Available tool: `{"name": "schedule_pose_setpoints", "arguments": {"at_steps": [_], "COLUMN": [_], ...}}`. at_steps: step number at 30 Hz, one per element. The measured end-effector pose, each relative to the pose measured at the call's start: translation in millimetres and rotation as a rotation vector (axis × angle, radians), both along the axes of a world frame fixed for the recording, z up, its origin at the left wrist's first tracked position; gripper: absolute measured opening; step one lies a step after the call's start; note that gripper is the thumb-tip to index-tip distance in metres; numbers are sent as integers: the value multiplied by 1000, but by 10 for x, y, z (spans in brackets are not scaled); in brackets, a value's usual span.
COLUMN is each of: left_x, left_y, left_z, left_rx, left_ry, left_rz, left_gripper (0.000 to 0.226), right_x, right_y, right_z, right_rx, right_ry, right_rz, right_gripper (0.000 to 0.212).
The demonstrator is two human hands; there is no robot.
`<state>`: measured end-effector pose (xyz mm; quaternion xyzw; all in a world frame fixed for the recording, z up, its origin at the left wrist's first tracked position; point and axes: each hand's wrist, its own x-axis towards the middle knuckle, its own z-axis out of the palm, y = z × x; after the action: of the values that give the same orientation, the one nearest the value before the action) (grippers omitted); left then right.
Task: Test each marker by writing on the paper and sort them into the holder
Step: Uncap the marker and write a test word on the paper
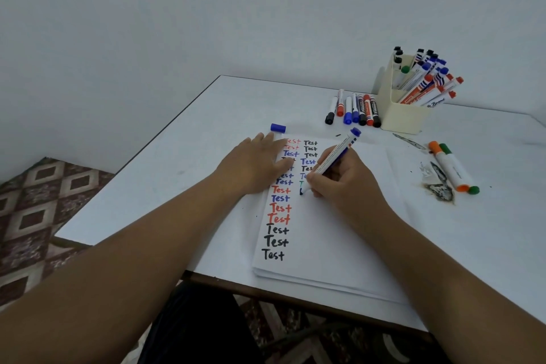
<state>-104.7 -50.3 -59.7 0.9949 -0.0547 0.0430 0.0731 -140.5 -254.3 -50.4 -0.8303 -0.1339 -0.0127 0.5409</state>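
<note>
the blue marker [331,161] stands tilted in the right hand [339,179], tip on the paper [325,233] near the surface's [206,115] front edge. it looks light, stiff and smooth, so a pinch low on the barrel suits it. the left hand [254,165] lies flat on the paper. its cap [278,128] lies beyond; the holder [404,115] stands at the back right.

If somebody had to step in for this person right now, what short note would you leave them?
Right hand grips a blue marker, tip on the paper, starting a new word. Left hand presses flat on the paper's upper left. The blue cap lies beyond its fingertips.
Done: two columns of "Test"; many markers stand in the holder.
Left: finish this word, recap, sort it; then the row of markers beside the holder and the orange and green pair at right.
</note>
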Motion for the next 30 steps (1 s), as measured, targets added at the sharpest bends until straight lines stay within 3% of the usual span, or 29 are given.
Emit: {"name": "schedule_pose_setpoints", "arguments": {"at_steps": [30], "left_x": [-44], "left_y": [-12], "left_z": [49], "left_rx": [-1], "left_ry": [45], "left_rz": [18], "left_gripper": [65], "right_x": [62], "right_y": [-9], "right_z": [-82], "right_rx": [-72], "right_ry": [-90], "right_rz": [-72], "right_gripper": [25]}}
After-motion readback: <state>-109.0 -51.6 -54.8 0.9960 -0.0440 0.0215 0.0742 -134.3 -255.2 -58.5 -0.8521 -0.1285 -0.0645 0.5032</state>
